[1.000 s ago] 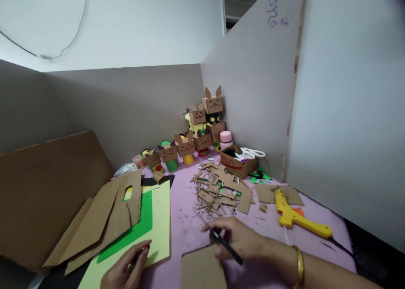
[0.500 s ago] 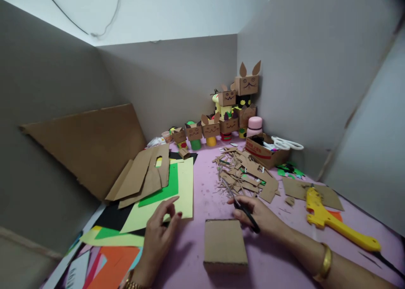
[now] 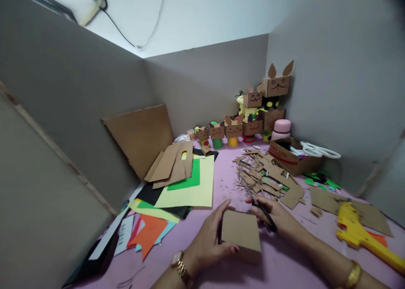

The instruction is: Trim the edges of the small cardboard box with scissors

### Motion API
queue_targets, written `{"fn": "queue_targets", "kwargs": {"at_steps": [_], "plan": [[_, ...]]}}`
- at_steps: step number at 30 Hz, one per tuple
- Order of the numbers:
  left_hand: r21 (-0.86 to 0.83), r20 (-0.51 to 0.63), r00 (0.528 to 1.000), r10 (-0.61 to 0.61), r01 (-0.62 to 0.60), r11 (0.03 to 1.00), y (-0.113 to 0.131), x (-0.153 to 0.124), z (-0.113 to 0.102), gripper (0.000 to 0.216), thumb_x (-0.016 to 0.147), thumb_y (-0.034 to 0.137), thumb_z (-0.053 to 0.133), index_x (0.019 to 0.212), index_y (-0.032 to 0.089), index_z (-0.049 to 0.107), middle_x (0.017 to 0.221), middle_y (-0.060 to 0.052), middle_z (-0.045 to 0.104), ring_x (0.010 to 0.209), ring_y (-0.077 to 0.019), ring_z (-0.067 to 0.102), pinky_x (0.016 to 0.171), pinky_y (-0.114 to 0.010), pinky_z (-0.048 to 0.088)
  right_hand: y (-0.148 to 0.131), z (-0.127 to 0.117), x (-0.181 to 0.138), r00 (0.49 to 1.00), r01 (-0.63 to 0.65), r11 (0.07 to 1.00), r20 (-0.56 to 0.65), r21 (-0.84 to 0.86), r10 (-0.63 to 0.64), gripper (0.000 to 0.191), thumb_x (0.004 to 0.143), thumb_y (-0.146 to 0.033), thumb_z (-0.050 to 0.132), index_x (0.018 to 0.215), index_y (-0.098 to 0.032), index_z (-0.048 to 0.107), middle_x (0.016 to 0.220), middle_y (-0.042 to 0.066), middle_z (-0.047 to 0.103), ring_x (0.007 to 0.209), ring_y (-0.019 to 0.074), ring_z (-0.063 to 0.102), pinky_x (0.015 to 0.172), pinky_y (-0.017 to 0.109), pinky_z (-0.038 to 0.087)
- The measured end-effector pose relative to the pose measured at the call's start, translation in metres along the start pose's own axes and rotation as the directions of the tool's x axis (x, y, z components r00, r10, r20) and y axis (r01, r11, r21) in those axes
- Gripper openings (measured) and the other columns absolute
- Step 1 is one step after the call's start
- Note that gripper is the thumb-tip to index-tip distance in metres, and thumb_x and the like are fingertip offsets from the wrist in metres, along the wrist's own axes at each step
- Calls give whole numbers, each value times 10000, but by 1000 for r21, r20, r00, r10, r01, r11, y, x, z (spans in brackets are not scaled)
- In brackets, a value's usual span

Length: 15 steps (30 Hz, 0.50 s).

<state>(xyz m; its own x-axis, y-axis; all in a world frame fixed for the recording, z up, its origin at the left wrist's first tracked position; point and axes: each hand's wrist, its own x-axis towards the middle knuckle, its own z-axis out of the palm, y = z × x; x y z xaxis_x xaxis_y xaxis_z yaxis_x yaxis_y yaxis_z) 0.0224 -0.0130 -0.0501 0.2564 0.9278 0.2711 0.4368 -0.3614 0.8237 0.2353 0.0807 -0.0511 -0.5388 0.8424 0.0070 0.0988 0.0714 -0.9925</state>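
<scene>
A small square cardboard box (image 3: 241, 229) lies on the purple tabletop in front of me. My left hand (image 3: 209, 243) grips its left side, the thumb along the front face and the fingers behind the far left corner. Close to the box's right side, my right hand (image 3: 278, 220) is closed around black-handled scissors (image 3: 266, 215). Their blades point away from me towards a heap of cardboard scraps (image 3: 259, 175).
Coloured paper sheets (image 3: 205, 192) and folded cardboard (image 3: 167, 164) lie to the left. Several cardboard animal figures (image 3: 234, 130) stand at the back. On the right are an open carton (image 3: 291, 164) with white-handled scissors and a yellow glue gun (image 3: 351, 228). Grey partitions surround the table.
My left hand has moved right from beside the yellow paper and taken hold of the cardboard box. My right hand still holds the scissors. The view has turned left.
</scene>
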Motion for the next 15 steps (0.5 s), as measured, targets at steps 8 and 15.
{"fn": "queue_targets", "kwargs": {"at_steps": [8,15], "plan": [[115,-47,998,33,-27,993,3,-1,6,1052,659,836,448,1430,128,333,1314,-214,557,1123,-353,560,968,-484,422,16,-1,3,1000,-14,1000,0,10,14,667,679,-718,626,1004,-135,619,542,-53,476,463,117,435,447,240,331],[180,-64,996,57,-45,983,2,-4,7,1030,678,833,422,1422,126,348,1391,-225,512,1207,-364,524,1019,-475,387,21,0,4,999,-23,999,-41,26,24,590,645,-608,724,967,-119,647,496,-43,514,422,109,447,402,219,328]]}}
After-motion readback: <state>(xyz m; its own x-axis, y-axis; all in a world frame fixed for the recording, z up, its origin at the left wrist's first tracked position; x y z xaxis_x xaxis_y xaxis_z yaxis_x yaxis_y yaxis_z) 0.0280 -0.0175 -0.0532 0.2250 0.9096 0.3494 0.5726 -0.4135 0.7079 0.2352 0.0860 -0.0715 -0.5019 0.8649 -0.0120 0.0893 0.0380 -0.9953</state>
